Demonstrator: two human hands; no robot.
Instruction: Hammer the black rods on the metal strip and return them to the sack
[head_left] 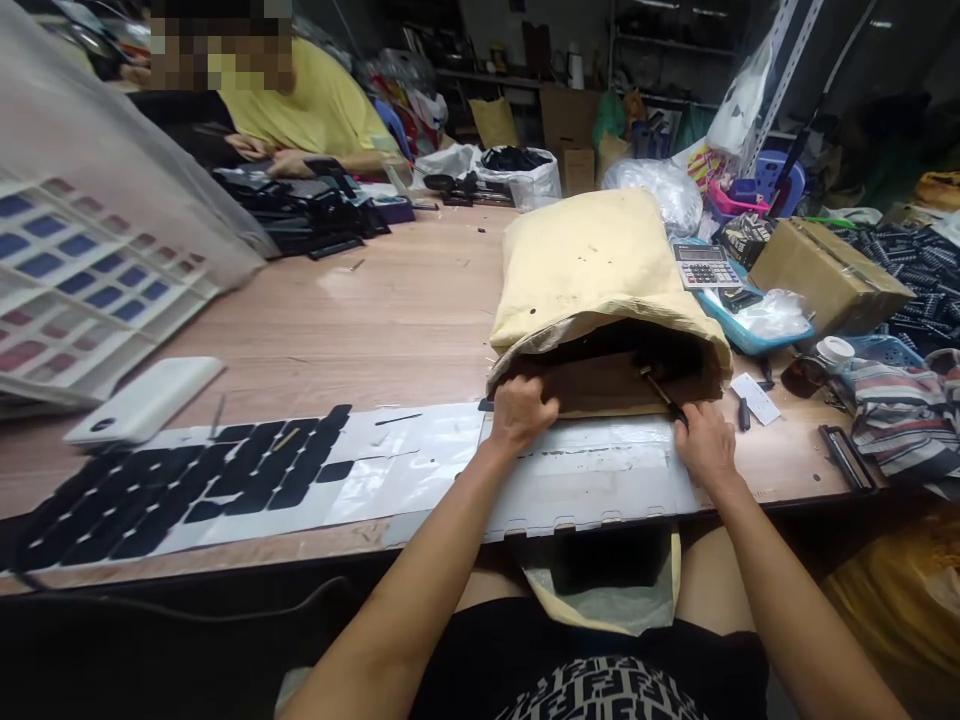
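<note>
The wood-grained surface (pixel 420 300) spreads before us in a cluttered workroom. On it, just right of our view's centre, lies a plump, pale-yellow sack (pixel 585 250), creased and dark-specked, its wide arched mouth facing us. Clocking from the sack, our left hand (pixel 523 412) sits at 7 o'clock, fingers curled at the mouth's lower edge; we cannot tell whether they pinch it. At 5 o'clock, our right hand (pixel 706 440) has its fingers closed on a thin rod (pixel 658 388) that slants into the mouth. A glossy white sheet (pixel 592 478) lies at 6 o'clock; at 8 o'clock, flat, matte black pieces (pixel 247 465) stand in rows. A grey calculator (pixel 705 265) rests at 3 o'clock, a taped cardboard box (pixel 832 270) beyond it. Around 10 o'clock, a co-worker in a yellow top (pixel 322 110) handles dark items.
</note>
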